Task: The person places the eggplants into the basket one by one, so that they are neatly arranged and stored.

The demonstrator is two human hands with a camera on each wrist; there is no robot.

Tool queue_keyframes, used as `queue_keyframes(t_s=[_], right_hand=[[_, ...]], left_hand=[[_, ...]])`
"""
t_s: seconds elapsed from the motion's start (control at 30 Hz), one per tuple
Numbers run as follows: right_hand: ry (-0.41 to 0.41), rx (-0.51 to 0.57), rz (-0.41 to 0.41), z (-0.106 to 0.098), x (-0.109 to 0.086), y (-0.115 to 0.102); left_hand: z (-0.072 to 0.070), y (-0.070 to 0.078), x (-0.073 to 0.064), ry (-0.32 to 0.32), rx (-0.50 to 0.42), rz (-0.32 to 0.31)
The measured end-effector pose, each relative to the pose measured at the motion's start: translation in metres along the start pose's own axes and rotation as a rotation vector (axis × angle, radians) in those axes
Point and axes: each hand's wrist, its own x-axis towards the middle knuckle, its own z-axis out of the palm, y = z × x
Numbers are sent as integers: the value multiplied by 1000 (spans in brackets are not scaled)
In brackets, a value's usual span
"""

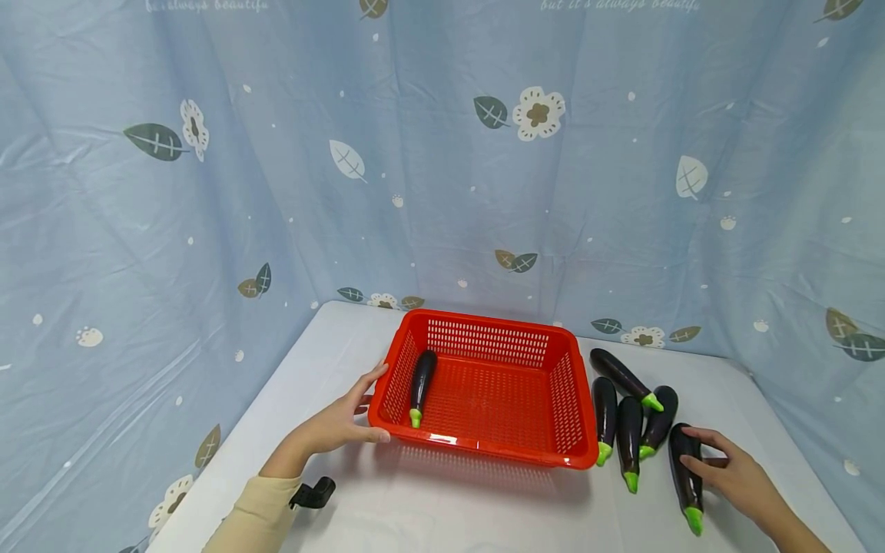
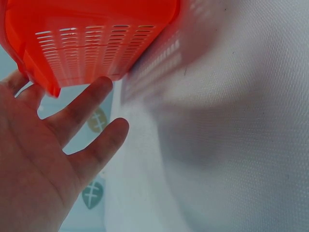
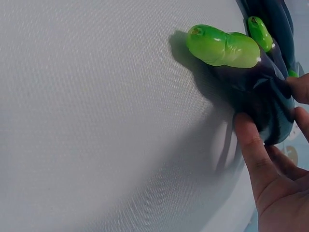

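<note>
A red plastic basket (image 1: pixel 484 453) with slotted walls stands on the table, and one dark eggplant (image 1: pixel 422 384) lies inside along its left side. At the basket's front left corner is my left hand (image 1: pixel 339 422), its fingers spread and fairly straight against the rim. The left wrist view shows that hand (image 2: pixel 43 150) beside the basket wall (image 2: pixel 96 48). To the right, my right hand (image 1: pixel 733 472) pinches the rightmost eggplant (image 1: pixel 686 476) between thumb and fingers. In the right wrist view its green stem end (image 3: pixel 224 48) points away from the hand (image 3: pixel 275 188).
Several other eggplants (image 1: pixel 629 434) lie close together between the basket and my right hand, one (image 1: pixel 622 375) slanting behind them. A small black object (image 1: pixel 314 493) is by my left wrist. A blue patterned curtain (image 1: pixel 442 192) borders the white table (image 1: pixel 429 507).
</note>
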Motion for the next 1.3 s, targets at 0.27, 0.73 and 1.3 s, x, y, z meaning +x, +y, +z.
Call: queue_keyframes(t_s=[0.27, 0.73, 1.3], right_hand=[[2, -16, 4, -1, -3, -6], [56, -36, -18, -2, 0, -4], [89, -40, -16, -4, 0, -8]], left_hand=[[-1, 1, 0, 1, -6, -10], [0, 0, 0, 4, -8, -12], [0, 1, 0, 4, -4, -10]])
